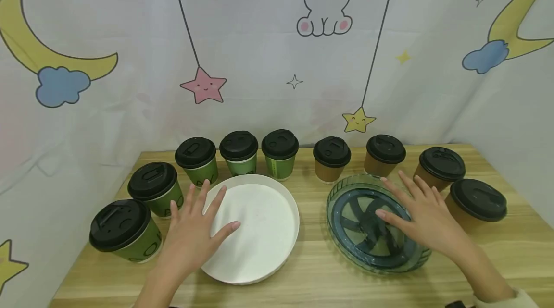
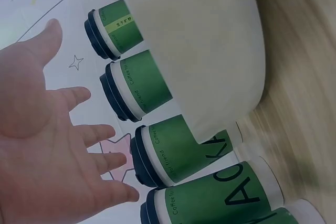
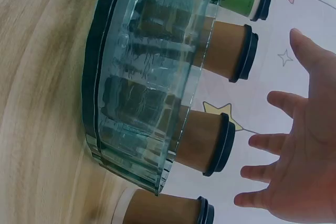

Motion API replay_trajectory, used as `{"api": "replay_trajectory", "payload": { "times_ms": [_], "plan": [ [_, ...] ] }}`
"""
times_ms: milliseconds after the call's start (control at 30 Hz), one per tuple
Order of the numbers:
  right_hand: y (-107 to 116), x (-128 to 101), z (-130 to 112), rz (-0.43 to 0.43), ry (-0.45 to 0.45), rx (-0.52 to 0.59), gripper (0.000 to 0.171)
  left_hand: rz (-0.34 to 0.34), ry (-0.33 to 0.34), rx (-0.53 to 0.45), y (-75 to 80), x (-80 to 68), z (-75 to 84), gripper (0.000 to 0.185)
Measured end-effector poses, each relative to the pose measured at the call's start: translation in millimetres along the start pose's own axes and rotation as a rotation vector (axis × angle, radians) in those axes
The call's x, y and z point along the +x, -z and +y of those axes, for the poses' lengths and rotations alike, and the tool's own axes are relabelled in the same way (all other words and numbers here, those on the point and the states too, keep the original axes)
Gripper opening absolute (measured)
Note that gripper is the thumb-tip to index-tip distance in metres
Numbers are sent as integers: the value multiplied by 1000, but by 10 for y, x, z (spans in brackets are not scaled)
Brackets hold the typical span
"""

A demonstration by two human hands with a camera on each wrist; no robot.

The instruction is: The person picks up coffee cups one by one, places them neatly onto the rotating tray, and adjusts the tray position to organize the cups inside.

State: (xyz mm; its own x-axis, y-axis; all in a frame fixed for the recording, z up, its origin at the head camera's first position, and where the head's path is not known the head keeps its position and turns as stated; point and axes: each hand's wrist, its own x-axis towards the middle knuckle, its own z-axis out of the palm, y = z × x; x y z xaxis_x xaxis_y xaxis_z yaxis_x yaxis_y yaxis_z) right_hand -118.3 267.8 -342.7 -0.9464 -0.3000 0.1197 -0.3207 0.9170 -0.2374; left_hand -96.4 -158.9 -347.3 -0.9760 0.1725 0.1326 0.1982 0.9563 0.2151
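Observation:
My left hand [image 1: 190, 231] hovers with fingers spread over the left edge of a round white tray [image 1: 261, 231]. In the left wrist view its palm [image 2: 52, 140] faces the tray's side, fingers straight and holding nothing. My right hand [image 1: 426, 214], also spread, is held over the right part of a round, clear green-tinted dish [image 1: 335, 236] with a dark spoked pattern inside. The right wrist view shows that hand [image 3: 299, 150] apart from the dish's rim, nothing between its fingers.
Several green paper cups [image 1: 201, 173] with black lids curve around the tray's left and back. Several brown cups [image 1: 329, 172] with black lids arc behind and right of the dish. All stand on a wooden table [image 1: 311, 279] before a white cartoon-printed curtain [image 1: 259, 48].

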Motion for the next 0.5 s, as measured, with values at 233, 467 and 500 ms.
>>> {"api": "replay_trajectory", "payload": {
  "times_ms": [233,467,500],
  "plan": [
    [85,9,2,-5,33,141,69,14,-17,-60,30,5,-29,78],
    [142,132,-170,-30,112,313,64,23,-40,-142,74,1,-71,75],
    [148,153,-209,-41,117,327,64,24,-42,-151,80,-2,-77,75]
  ]
}}
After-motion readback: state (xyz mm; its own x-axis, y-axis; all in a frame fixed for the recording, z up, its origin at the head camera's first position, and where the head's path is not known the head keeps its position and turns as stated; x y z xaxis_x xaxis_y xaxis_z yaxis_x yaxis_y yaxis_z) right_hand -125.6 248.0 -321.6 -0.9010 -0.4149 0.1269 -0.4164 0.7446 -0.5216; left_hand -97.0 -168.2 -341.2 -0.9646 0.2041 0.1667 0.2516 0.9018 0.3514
